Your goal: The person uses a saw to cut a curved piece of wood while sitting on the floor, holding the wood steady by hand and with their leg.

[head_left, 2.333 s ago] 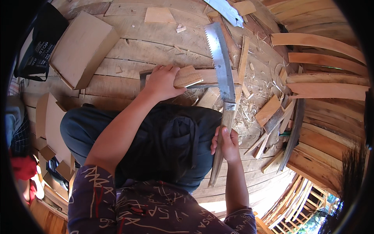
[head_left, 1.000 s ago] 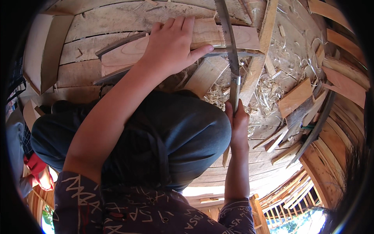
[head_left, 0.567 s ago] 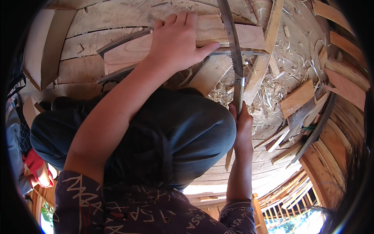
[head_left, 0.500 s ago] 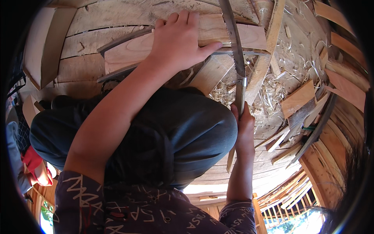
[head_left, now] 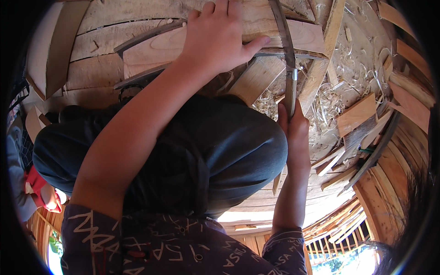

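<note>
Two hands show: the left hand lies flat on one pale wooden board, and the right hand grips the handle of one hand saw. One saw blade crosses that board. To the right lie several loose offcuts of wood, at least five, among them one broad flat piece and a few thin slats; their exact number cannot be told. One heap of pale shavings spreads between them. One long plank leans at the upper left. One bent knee in dark cloth fills the middle.
</note>
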Available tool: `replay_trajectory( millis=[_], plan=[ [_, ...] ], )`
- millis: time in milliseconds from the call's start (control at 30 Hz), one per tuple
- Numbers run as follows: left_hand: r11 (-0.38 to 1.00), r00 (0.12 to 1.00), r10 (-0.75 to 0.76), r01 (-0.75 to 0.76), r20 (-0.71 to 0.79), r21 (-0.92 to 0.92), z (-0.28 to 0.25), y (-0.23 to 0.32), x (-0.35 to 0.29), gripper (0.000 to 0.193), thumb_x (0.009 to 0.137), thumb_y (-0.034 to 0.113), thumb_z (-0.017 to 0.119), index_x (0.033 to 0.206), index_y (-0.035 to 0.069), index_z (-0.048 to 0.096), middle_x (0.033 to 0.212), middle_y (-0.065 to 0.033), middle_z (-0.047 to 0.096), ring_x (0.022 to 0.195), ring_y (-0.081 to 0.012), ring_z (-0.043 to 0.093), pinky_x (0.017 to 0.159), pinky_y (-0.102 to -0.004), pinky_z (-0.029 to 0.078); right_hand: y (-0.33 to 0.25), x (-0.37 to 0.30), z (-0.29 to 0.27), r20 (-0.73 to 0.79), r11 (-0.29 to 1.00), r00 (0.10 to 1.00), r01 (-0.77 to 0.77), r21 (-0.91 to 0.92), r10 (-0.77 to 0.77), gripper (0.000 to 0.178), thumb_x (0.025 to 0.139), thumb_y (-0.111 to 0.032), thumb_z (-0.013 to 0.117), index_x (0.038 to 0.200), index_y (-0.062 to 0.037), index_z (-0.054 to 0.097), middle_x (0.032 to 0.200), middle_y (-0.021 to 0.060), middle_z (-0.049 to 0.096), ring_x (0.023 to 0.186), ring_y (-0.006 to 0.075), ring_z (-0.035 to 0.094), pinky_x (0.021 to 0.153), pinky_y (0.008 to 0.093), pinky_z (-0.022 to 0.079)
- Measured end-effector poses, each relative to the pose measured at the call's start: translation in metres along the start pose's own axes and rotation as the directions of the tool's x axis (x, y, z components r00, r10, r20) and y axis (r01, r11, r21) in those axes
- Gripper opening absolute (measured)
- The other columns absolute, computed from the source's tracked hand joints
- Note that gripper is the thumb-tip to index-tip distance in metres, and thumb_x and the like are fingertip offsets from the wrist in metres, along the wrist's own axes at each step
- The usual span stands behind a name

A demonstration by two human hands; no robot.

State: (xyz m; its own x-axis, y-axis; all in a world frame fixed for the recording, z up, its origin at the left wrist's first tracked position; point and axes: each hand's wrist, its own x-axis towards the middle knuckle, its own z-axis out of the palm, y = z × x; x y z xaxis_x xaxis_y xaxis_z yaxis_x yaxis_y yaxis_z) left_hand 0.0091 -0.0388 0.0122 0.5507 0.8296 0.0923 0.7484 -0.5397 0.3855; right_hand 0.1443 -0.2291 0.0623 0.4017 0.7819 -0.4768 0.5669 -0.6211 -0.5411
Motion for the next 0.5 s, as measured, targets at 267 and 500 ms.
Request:
replay_trajectory(
  millis=[267, 500],
  plan=[
    [0.996, 0.993, -0.07, 0.075, 0.094, -0.051, -0.001, -0.001, 0.006, 0.076, 0.08, 0.057, 0.066, 0.125, -0.003, 0.052, 0.114, -0.023, 0.061, 0.104, -0.0408, 0.062, 0.09, -0.0524, 0.048, 0.005, -0.032, -0.02, 0.004, 0.999, 1.0, 0.023, -0.039, -0.023, 0.009, 0.099, -0.011, 0.053, 0.105, -0.004, 0.051, 0.063, 0.0211, 0.061, 0.06, 0.0412, 0.066, 0.046, 0.0464, 0.046],
    [0.996, 0.995, 0.06, -0.054, 0.081, -0.076, -0.004, -0.005, 0.005, 0.078, 0.078, 0.058, 0.069, 0.127, -0.001, 0.053, 0.118, -0.0239, 0.059, 0.105, -0.0411, 0.061, 0.091, -0.0519, 0.048, 0.006, -0.025, -0.006, 0.036, 1.0, 0.999, 0.01, -0.005, -0.01, 0.011, 0.099, -0.012, 0.054, 0.106, -0.004, 0.05, 0.065, 0.0232, 0.061, 0.063, 0.0435, 0.065, 0.046, 0.0481, 0.045]
  ],
)
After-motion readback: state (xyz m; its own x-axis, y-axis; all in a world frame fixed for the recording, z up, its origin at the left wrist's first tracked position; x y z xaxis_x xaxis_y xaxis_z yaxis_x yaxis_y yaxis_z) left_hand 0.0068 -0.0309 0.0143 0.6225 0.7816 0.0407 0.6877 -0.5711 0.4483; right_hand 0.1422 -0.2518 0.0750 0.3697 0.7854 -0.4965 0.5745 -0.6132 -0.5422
